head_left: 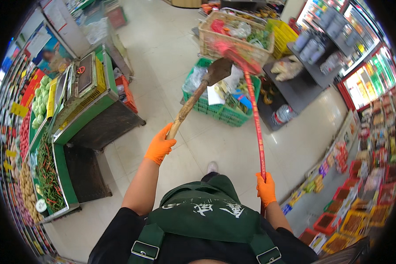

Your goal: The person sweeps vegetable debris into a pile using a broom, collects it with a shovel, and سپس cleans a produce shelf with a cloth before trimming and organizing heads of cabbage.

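My left hand [161,145], in an orange glove, grips the wooden handle of a metal shovel [219,71]. The shovel's rusty blade is raised over a green plastic crate [214,112] holding plastic bags and vegetable scraps. My right hand [266,189], also gloved in orange, is closed around the red patterned pole of a broom [258,132]. The broom's pink-red head is blurred and lies, as seen from above, across the front of a tan plastic crate [203,39] with bags and leafy greens. Whether blade and broom head touch is unclear.
A vegetable stand [72,194] with chillies and potatoes is on the left. At the right, grey shelves [305,95] bear bottles, with a large plastic bottle [283,114] low down. A yellow crate [282,36] stands behind. Packaged goods [353,227] line the lower right.
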Demonstrator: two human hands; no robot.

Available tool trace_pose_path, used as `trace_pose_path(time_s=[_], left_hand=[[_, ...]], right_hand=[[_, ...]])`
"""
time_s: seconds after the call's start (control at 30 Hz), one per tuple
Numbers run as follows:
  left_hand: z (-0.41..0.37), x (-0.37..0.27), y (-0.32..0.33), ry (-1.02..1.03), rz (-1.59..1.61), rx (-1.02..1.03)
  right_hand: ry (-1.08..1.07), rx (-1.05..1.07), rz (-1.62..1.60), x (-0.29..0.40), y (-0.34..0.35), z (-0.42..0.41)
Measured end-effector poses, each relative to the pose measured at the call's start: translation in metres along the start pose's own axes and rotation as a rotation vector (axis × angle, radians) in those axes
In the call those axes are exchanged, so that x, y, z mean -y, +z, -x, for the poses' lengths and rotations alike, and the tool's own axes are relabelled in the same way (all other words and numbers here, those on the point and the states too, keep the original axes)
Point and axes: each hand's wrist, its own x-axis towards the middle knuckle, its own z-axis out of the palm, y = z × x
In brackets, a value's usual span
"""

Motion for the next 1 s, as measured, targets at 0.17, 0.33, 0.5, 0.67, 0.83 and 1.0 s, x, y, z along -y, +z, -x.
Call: trace_pose_path(time_s=[0.17, 0.33, 0.5, 0.67, 0.83, 1.0], left_hand=[[-0.04, -0.059, -0.008, -0.049, 0.156, -0.03], [-0.073, -0.093, -0.039, -0.04, 0.158, -0.023], [-0.119, -0.101, -0.098, -0.063, 0.288, 0.057], [-0.208, -0.115, -0.179, 0.026, 0.219, 0.042], [-0.34, -0.181, -0.228, 0.579, -0.394, -0.16], [-0.47, -0.291, -0.162, 0.526, -0.62, 0.088]], right_hand=[[-0.047, -0.024, 0.039, 0.075, -0.004, -0.084], [-0.097, -0.022, -0.012, 0.128, 0.032, -0.155], [-0.105, 0.016, -0.082, 0.194, 0.11, -0.215], [-0.102, 0.002, -0.148, 0.287, 0.197, -0.261], [-0.109, -0.097, -0.079, 0.381, 0.229, -0.289], [-0.057, -0.321, 0.197, 0.467, 0.234, -0.333]])
